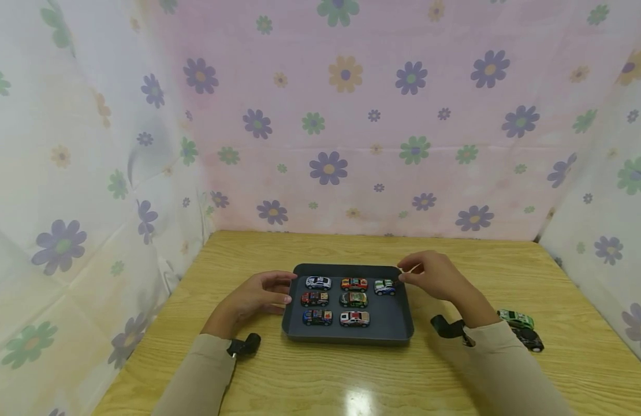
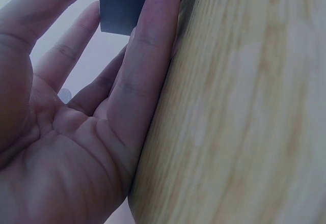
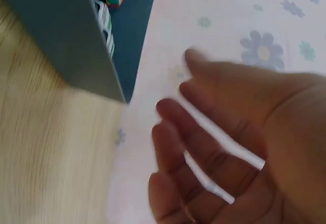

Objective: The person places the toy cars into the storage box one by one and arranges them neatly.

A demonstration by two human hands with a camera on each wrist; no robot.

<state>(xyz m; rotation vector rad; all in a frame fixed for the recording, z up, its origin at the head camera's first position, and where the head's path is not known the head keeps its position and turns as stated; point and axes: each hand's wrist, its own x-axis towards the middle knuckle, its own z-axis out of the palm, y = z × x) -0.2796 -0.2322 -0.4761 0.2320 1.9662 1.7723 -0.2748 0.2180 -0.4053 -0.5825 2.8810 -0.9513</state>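
Observation:
A dark grey tray (image 1: pixel 393 323) lies on the table with several small toy cars in rows. My left hand (image 1: pixel 255 297) is at the tray's left side, fingers loosely extended by its wall, and the left wrist view shows nothing in the palm. Beyond the tray's far right corner, my right hand (image 1: pixel 435 276) hovers with relaxed, parted fingers that hold nothing. Nearest to it is a white, green and blue toy car (image 1: pixel 385 287) in the back row. Left of that car sit a red and yellow toy car (image 1: pixel 354 283) and a white toy car (image 1: pixel 318 282).
On the table (image 1: pixel 237 248) at the right, a green toy car (image 1: pixel 517 318) and a black toy car (image 1: pixel 529 339) lie close together, partly behind the right forearm. A flowered cloth (image 1: pixel 299 190) hangs behind the table and along both sides.

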